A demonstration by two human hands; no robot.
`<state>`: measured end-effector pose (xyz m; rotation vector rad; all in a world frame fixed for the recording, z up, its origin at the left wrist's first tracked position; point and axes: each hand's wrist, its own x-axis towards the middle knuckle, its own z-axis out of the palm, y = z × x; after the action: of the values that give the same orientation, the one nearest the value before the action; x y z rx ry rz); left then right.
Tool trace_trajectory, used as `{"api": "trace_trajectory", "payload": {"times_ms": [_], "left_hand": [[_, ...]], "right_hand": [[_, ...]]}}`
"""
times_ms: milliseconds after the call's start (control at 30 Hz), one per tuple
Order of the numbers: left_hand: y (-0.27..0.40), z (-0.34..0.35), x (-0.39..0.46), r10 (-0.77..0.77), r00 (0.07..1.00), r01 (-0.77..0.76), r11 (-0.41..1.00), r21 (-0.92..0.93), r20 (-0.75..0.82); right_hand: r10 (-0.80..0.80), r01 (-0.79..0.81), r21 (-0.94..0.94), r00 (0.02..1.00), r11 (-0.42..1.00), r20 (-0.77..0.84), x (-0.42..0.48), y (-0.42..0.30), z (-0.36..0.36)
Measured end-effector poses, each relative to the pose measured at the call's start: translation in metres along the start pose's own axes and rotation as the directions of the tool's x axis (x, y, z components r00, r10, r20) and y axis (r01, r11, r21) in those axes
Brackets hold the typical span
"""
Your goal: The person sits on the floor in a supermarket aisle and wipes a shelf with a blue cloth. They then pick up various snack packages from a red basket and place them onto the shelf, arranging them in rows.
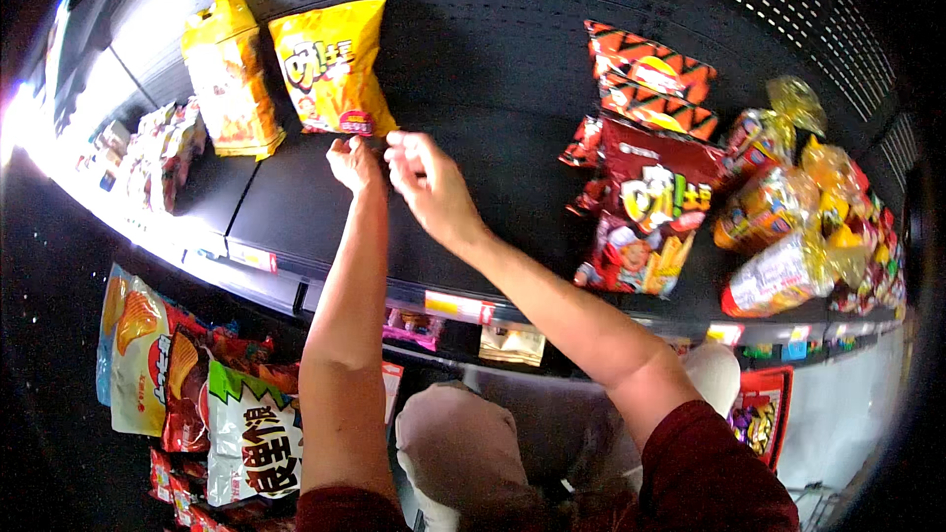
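Observation:
A yellow bag of potato snacks (332, 70) stands toward the back of a black shelf (458, 236), its printed front facing me. My left hand (355, 165) is just below the bag's bottom edge with its fingers bent. Whether it grips or touches the bag is not clear. Close beside it, my right hand (429, 181) is at the bag's lower right corner, fingers loosely curled and apart, with no object visible in it. To the left of the bag, a second yellow snack bag (233, 81) stands upright with a slight lean.
On the right are a dark red snack bag (654, 199), orange-and-black bags (654, 81) behind it and clear-wrapped snacks (768, 203). Small packets (159, 155) sit far left. Price labels (458, 306) line the shelf's front edge. Below left hang chip bags (251, 436). My knee (458, 428) is beneath the shelf.

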<state>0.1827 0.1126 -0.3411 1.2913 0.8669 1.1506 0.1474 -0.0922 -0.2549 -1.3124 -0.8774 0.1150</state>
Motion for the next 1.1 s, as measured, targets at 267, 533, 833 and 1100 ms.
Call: {"api": "trace_trajectory", "payload": {"times_ms": [267, 533, 833, 1100], "left_hand": [[0.060, 0.027, -0.131, -0.144, 0.919, 0.297, 0.867, -0.401, 0.368], [0.122, 0.030, -0.238, -0.071, 0.533, 0.546, 0.790, -0.278, 0.843], [0.135, 0.031, -0.304, -0.143, 0.448, 0.603, 0.777, -0.180, 0.882], [0.107, 0.001, -0.291, -0.138, 0.324, 0.703, 0.697, -0.140, 0.936]], "right_hand": [[0.054, -0.039, -0.148, 0.994, 0.988, 0.096, -0.151, -0.106, -0.094], [0.067, -0.095, -0.312, 0.993, 0.945, -0.100, -0.284, -0.175, -0.196], [0.141, -0.475, -0.306, 0.697, 0.825, -0.703, -0.451, -0.235, -0.344], [0.272, -0.738, 0.019, 0.225, 0.675, -0.936, -0.620, -0.199, -0.431]]}}
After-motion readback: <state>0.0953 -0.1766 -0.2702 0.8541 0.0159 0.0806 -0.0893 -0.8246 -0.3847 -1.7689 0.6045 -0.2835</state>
